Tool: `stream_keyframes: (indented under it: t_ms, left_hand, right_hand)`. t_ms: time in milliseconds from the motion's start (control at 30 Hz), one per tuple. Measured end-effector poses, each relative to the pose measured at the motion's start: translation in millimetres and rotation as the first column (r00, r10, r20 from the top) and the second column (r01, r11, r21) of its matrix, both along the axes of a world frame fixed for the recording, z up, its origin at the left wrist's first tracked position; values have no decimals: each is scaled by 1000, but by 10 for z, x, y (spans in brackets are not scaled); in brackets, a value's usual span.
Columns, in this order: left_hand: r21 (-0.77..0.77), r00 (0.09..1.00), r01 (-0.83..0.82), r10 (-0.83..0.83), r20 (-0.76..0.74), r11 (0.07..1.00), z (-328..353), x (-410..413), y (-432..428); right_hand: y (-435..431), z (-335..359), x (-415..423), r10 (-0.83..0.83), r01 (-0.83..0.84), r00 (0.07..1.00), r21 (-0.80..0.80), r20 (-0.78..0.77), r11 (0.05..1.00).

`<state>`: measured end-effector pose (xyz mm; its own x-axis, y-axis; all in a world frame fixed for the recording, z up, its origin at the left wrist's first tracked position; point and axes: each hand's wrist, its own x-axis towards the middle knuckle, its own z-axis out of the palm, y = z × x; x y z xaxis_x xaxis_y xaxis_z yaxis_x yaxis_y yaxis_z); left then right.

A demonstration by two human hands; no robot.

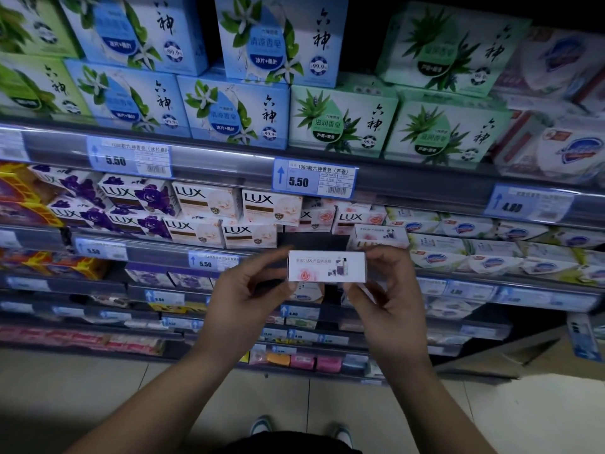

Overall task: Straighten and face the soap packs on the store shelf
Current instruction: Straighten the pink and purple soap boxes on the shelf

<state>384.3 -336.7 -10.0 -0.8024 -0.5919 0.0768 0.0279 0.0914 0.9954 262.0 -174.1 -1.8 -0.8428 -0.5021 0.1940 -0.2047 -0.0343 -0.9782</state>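
Head view shows a small white and pink LUX soap pack (326, 266) held up in the air, just in front of the shelf (157, 255), lying level with its printed side facing the camera. The left hand (252, 290) pinches its left end and the right hand (389, 299) pinches its right end, thumbs below and fingers on top. Right behind the pack is a dark gap (312, 240) between the white LUX packs (250, 235) and a pink LUX pack (381, 234).

A white LUX soap pack (326, 266) with a pink rose is hanging level in mid-air, narrow face showing. Other LUX packs (358, 219) are sitting stacked behind it.
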Motion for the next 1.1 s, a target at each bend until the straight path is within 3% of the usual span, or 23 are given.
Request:
stream_keyframes:
  t_ms: [200, 400, 700, 1000, 1100]
  left_hand:
    - [-96, 992, -95, 101, 69, 991, -73, -94, 67]
    - [-81, 991, -120, 123, 44, 989, -154, -229, 146]
    - [-130, 990, -81, 95, 109, 988, -301, -463, 75]
    - [-108, 984, -63, 80, 162, 992, -323, -590, 10]
    - [-200, 983, -35, 69, 167, 979, -268, -594, 16]
  right_hand:
    - [2, -40, 59, -43, 43, 999, 26, 16, 999]
    - [-36, -29, 57, 46, -51, 996, 63, 77, 997]
    - [-130, -246, -105, 46, -77, 977, 144, 210, 987]
    - [-159, -268, -206, 67, -115, 970, 197, 233, 974]
    - [-171, -277, -190, 74, -124, 973, 222, 219, 967]
